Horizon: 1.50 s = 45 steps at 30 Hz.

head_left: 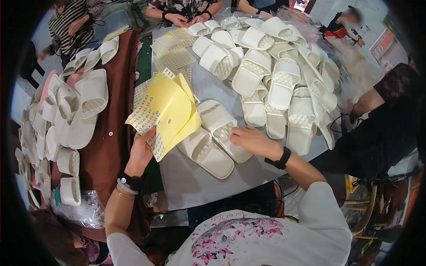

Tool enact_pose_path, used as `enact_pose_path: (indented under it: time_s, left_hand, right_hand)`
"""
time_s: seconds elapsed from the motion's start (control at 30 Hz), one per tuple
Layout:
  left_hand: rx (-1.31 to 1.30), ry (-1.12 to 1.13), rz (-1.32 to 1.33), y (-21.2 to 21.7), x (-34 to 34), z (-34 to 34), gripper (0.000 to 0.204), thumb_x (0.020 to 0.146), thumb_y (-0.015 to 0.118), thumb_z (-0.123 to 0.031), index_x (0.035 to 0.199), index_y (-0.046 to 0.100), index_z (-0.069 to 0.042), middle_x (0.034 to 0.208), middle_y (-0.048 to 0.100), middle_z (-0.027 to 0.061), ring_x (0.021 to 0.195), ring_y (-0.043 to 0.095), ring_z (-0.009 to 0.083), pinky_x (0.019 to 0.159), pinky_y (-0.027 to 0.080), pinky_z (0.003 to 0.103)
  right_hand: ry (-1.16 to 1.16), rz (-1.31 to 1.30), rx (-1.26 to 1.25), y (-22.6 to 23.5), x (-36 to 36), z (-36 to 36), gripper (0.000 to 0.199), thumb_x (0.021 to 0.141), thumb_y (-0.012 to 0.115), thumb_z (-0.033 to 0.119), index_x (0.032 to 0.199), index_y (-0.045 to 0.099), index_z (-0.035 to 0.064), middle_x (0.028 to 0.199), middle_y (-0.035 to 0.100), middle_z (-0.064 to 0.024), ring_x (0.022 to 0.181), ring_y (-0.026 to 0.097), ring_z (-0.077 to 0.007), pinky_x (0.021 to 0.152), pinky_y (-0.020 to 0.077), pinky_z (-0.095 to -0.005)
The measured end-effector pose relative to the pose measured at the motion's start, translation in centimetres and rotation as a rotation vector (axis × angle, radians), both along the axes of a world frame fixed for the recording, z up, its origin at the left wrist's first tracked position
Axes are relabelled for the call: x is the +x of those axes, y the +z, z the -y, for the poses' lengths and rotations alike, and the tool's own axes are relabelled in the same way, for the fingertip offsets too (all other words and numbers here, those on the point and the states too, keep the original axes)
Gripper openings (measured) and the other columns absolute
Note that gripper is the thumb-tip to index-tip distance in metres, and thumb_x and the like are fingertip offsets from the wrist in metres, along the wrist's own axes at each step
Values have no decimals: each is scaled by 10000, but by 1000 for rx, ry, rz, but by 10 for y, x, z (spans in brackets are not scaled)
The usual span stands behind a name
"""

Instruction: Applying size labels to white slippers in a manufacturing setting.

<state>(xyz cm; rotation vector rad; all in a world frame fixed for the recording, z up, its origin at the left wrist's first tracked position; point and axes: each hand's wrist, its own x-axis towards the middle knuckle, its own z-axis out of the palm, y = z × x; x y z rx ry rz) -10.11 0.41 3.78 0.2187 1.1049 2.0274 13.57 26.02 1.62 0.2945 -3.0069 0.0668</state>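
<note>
Pinched in my left hand [141,153] are several bent sheets of number stickers [171,111], with yellow backing showing. Below and beside them, a pair of cream slippers lies side by side on the grey tabletop: a nearer left slipper [215,162] and a right slipper [217,117]. The sheets partly cover the left one. My right hand [250,139] is over the right slipper's footbed, fingers curled together at its inner sole. Whether a small sticker is between those fingertips is hidden.
A large heap of cream slippers [284,66] covers the far right of the table. More sticker sheets [175,46] lie at the far left. Further slippers [91,99] rest on a brown cloth [111,155] to my left, near a clear plastic bag [86,213]. Other people sit around.
</note>
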Motion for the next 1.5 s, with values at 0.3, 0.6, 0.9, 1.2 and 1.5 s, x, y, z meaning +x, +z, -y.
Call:
enact_pose_path:
  time_s: [0.3,0.6,0.9,1.2,1.5]
  left_hand:
    - [21,53,31,-3,-5,-1,325,854,496,25,1173,439,16,1149,546,128,978,584,189,820,499,292]
    - [28,190,77,-9,-22,5,338,845,484,41,1179,436,15,1144,540,112,991,569,204,820,489,309]
    - [38,45,-86,-9,-13,6,374,862,466,-3,1230,398,11,1163,516,122,990,563,213,822,485,324]
    - [-18,-45,-34,-9,-5,2,341,829,456,15,1168,437,54,1103,557,146,932,595,236,797,501,333]
    - [-188,-118,-137,-8,6,0,322,818,500,-33,1133,498,32,1083,578,112,923,589,189,784,483,315]
  right_hand:
    - [-579,11,-867,-9,17,10,84,811,548,82,890,528,66,850,523,-102,792,550,-288,691,445,-346]
    - [-184,-48,-551,1,0,32,249,732,622,123,980,597,108,1034,502,-161,1013,468,-338,847,386,-403]
    - [-316,-115,-527,-44,-49,80,329,795,587,299,971,534,26,999,468,-225,1068,395,-400,928,278,-501]
    - [-590,-483,-517,39,19,-1,270,821,560,279,738,503,28,681,497,-187,702,459,-358,646,334,-436]
    - [-952,-696,185,167,34,-265,352,830,535,328,1015,580,32,937,589,-208,918,543,-362,824,416,-434]
